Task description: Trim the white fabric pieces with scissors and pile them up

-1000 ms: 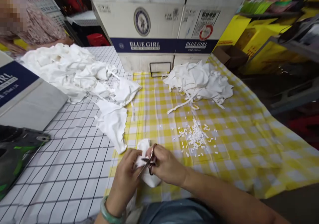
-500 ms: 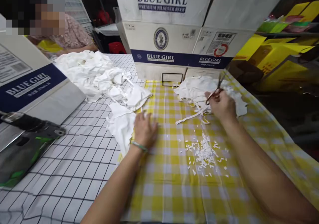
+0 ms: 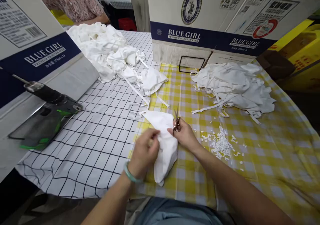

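Observation:
In front of me lies a white bra (image 3: 163,151), a limp piece with triangular cloth and thin straps trailing to the upper left. My left hand (image 3: 146,150), wearing a pale green bangle, pinches the cloth at its left edge. Bronze-coloured scissors (image 3: 176,124) are gripped in my right hand (image 3: 186,135), their blades pointing away from me. The right thumb and fingers also touch the cloth's right edge. Small white clippings (image 3: 222,145) are scattered on the yellow checked cloth (image 3: 190,185) to the right of that hand.
A heap of white garments (image 3: 105,51) lies back left, another pile (image 3: 237,85) back right. Beer cartons (image 3: 185,48) wall the far side, and another carton (image 3: 57,58) stands left beside a green-black tool (image 3: 50,108). A person (image 3: 80,5) sits beyond.
My left hand has drawn a white bra in front of me and now pinches it. My right hand, with the scissors, has come left from the right pile to the cloth. The view has tilted down.

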`<action>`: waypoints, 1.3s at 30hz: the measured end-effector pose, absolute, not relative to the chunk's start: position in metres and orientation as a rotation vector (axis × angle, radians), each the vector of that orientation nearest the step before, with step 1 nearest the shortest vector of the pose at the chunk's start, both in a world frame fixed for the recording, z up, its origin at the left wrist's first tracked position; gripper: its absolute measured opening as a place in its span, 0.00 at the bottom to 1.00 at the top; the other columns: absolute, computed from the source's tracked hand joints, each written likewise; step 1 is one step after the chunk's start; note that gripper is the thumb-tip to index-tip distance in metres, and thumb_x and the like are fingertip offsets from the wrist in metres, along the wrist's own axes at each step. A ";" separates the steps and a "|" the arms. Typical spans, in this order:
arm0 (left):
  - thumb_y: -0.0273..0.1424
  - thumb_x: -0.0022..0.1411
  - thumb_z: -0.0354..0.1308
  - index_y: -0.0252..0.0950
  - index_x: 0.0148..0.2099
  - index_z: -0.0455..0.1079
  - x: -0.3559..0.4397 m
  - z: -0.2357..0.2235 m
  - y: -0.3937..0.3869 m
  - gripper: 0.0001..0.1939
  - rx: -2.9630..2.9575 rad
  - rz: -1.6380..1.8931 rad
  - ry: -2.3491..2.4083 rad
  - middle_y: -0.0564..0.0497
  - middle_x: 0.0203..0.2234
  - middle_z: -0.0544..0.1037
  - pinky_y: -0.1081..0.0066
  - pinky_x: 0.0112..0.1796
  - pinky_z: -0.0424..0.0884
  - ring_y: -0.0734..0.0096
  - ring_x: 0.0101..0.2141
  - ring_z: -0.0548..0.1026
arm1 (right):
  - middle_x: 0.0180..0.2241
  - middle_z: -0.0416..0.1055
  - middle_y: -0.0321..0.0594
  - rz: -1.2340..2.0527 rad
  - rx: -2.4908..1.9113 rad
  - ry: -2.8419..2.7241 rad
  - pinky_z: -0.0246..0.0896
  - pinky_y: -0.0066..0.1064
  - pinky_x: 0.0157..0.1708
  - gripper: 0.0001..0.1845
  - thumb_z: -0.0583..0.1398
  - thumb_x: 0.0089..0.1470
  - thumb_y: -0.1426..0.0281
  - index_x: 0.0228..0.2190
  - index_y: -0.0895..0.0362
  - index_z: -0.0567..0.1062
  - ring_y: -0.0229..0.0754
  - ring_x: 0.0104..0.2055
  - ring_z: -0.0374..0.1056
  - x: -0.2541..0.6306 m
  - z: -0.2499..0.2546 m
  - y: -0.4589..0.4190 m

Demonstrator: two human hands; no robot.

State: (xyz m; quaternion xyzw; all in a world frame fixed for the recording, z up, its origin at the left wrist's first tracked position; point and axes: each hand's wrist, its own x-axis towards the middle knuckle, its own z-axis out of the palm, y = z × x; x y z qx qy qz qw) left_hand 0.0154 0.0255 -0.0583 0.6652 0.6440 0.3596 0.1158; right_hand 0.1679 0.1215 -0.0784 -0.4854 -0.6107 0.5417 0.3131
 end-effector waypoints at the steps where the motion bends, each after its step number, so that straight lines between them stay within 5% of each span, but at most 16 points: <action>1: 0.20 0.61 0.49 0.36 0.46 0.68 -0.001 -0.062 0.033 0.14 1.928 1.076 1.947 0.43 0.40 0.75 0.62 0.44 0.73 0.62 0.42 0.74 | 0.25 0.64 0.31 1.407 -1.296 -1.613 0.63 0.30 0.30 0.18 0.66 0.41 0.61 0.27 0.54 0.63 0.37 0.27 0.64 0.173 -0.080 0.119; 4: 0.18 0.55 0.51 0.35 0.46 0.71 -0.049 -0.072 0.067 0.17 1.952 1.050 2.025 0.37 0.49 0.71 0.43 0.53 0.62 0.46 0.53 0.66 | 0.29 0.67 0.35 1.362 -1.335 -1.613 0.64 0.35 0.34 0.17 0.65 0.44 0.60 0.29 0.54 0.64 0.40 0.29 0.65 0.185 -0.077 0.116; 7: 0.22 0.55 0.55 0.38 0.37 0.71 -0.063 -0.072 0.095 0.08 2.048 0.990 1.933 0.40 0.51 0.72 0.39 0.57 0.55 0.43 0.57 0.62 | 0.38 0.71 0.42 1.034 -1.367 -1.674 0.64 0.43 0.44 0.17 0.67 0.46 0.60 0.34 0.54 0.68 0.46 0.39 0.68 0.192 -0.066 0.113; 10: 0.25 0.60 0.53 0.37 0.31 0.66 -0.041 -0.058 0.096 0.04 2.081 0.999 1.812 0.42 0.44 0.75 0.49 0.54 0.63 0.52 0.51 0.69 | 0.44 0.72 0.44 0.829 -1.231 -1.718 0.60 0.45 0.52 0.18 0.68 0.47 0.62 0.36 0.53 0.68 0.49 0.48 0.68 0.191 -0.057 0.103; 12: 0.26 0.64 0.49 0.38 0.35 0.63 -0.023 -0.046 0.087 0.05 2.051 1.017 1.750 0.46 0.36 0.75 0.60 0.44 0.72 0.62 0.40 0.74 | 0.47 0.72 0.43 0.963 -1.107 -1.687 0.62 0.42 0.52 0.18 0.69 0.47 0.63 0.36 0.52 0.66 0.47 0.50 0.69 0.182 -0.054 0.095; 16: 0.25 0.65 0.45 0.37 0.41 0.62 -0.022 -0.036 0.081 0.07 1.953 1.015 1.793 0.50 0.32 0.74 0.69 0.32 0.73 0.70 0.30 0.74 | 0.51 0.70 0.42 1.135 -1.056 -1.765 0.61 0.42 0.55 0.18 0.68 0.46 0.69 0.36 0.52 0.66 0.47 0.54 0.67 0.143 -0.060 0.096; 21: 0.19 0.51 0.51 0.36 0.36 0.70 -0.066 -0.058 0.101 0.12 2.059 0.884 1.817 0.45 0.37 0.76 0.54 0.47 0.72 0.58 0.42 0.75 | 0.32 0.71 0.39 1.204 -1.219 -1.807 0.63 0.43 0.49 0.10 0.61 0.44 0.76 0.24 0.53 0.63 0.47 0.43 0.68 0.113 -0.068 0.123; 27: 0.25 0.61 0.53 0.36 0.34 0.69 -0.049 -0.056 0.080 0.05 2.191 0.943 1.746 0.40 0.49 0.74 0.46 0.57 0.62 0.52 0.56 0.66 | 0.30 0.69 0.35 1.542 -1.119 -1.657 0.65 0.31 0.33 0.12 0.63 0.44 0.65 0.29 0.54 0.65 0.38 0.31 0.67 0.165 -0.039 0.119; 33: 0.26 0.62 0.51 0.36 0.35 0.67 -0.026 -0.015 0.050 0.05 2.095 0.946 1.604 0.45 0.34 0.76 0.57 0.44 0.72 0.61 0.40 0.73 | 0.31 0.65 0.33 1.839 -0.942 -1.186 0.58 0.27 0.30 0.17 0.69 0.40 0.66 0.29 0.54 0.67 0.35 0.30 0.62 0.201 -0.012 0.114; 39: 0.28 0.58 0.55 0.36 0.37 0.71 -0.016 0.008 0.038 0.05 1.213 0.836 1.157 0.51 0.28 0.73 0.71 0.29 0.69 0.73 0.26 0.69 | 0.32 0.66 0.35 1.870 -0.878 -1.303 0.59 0.28 0.30 0.18 0.70 0.39 0.65 0.30 0.53 0.68 0.37 0.31 0.62 0.206 -0.007 0.117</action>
